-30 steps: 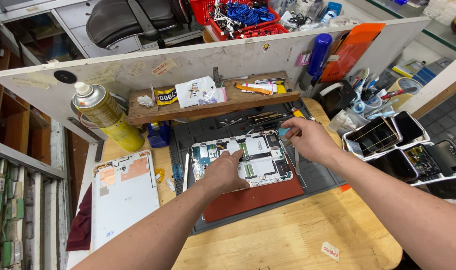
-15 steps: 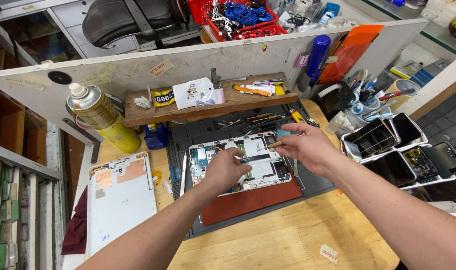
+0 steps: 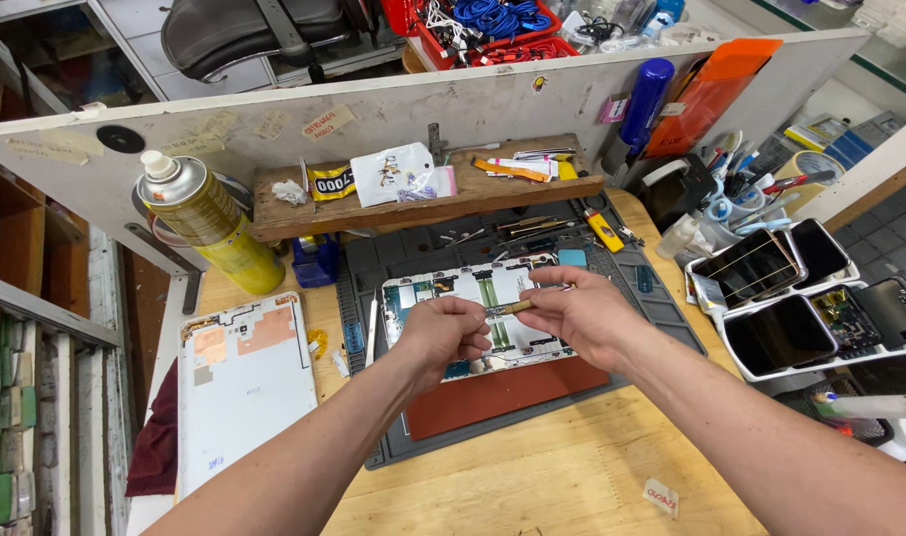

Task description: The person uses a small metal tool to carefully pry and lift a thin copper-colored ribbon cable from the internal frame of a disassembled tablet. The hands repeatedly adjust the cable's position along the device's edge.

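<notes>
Only 1 view here, the head camera looking down, so here goes.

Both hands meet over the opened tablet, which lies face down on the grey repair mat on the wooden counter. The left hand and right hand are both pinched on a thin gold-brown strip, which looks like a flex ribbon or a slim tool; I can't tell which. It's held just above the tablet's exposed boards, 1 end in each set of fingertips.

My guess on handling: that strip is feather light, bendy and easy to crease or tear, so fingertip pinches at the ends make sense, away from any contacts. The tablet itself looks rigid but fragile with its insides bare, so I'd take it by the frame edges.

Packages and labels: a yellow spray can with a white nozzle stands at the back left. On the wooden shelf sit a yellow-and-black label roll and a white plastic pouch with small printing. Beige paper stickers dot the white divider board, and a small pale sticker with red print sits on the counter near the front. The white back cover lies to the left, with orange patches inside.
</notes>
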